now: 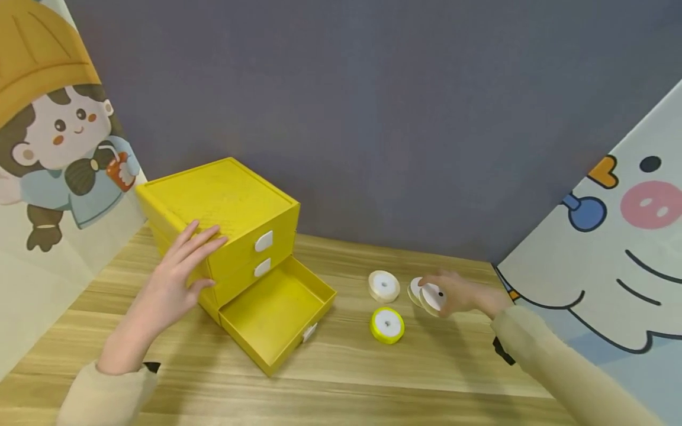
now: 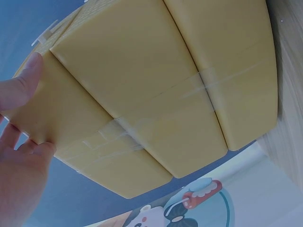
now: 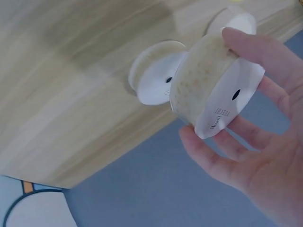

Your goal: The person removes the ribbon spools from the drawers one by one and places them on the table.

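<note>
My right hand (image 1: 460,291) grips a cream ribbon spool (image 3: 201,78) with white printed sides, thumb on one edge and fingers on the other. The spool is tilted up on its side. Right behind it lies a second cream spool (image 3: 162,74). Another pale spool (image 1: 383,286) lies flat to the left, and a bright yellow ribbon spool (image 1: 387,325) sits nearer the front. My left hand (image 1: 176,281) rests on the yellow drawer unit (image 1: 226,195), fingers stretched over its top edge and thumb against its side.
The unit's bottom drawer (image 1: 277,310) is pulled out and its inside is bare; the two upper drawers are closed, with white handles. A dark panel (image 1: 373,118) stands behind the wooden table (image 1: 341,384). Cartoon-printed panels flank both sides.
</note>
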The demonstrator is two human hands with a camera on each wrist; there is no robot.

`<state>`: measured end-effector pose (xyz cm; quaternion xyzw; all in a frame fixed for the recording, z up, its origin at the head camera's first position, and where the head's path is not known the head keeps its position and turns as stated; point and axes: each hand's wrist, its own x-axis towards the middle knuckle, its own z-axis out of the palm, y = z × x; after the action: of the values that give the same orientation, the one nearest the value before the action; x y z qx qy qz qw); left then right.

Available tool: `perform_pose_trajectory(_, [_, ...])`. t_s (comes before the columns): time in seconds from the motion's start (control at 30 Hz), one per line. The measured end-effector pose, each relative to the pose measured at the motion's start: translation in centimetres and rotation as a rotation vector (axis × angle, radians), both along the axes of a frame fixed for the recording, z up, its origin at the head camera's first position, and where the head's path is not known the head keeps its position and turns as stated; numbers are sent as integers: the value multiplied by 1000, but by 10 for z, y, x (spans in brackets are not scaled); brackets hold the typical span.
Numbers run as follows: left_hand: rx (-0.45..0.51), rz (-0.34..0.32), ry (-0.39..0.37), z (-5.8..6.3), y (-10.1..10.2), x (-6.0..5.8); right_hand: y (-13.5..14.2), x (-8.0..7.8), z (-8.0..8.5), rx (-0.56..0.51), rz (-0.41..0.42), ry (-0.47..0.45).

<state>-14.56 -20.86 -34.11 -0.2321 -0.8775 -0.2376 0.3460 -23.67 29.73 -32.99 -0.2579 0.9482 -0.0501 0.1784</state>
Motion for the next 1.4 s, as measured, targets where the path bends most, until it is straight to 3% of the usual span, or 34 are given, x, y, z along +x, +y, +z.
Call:
perform_pose_trajectory(0.67, [4, -6, 17, -1, 0, 0, 14, 16, -50, -75, 20, -16])
perform_pose_trajectory(1.4, [-9, 7, 14, 1, 1, 1, 15, 20, -63, -117, -10, -35])
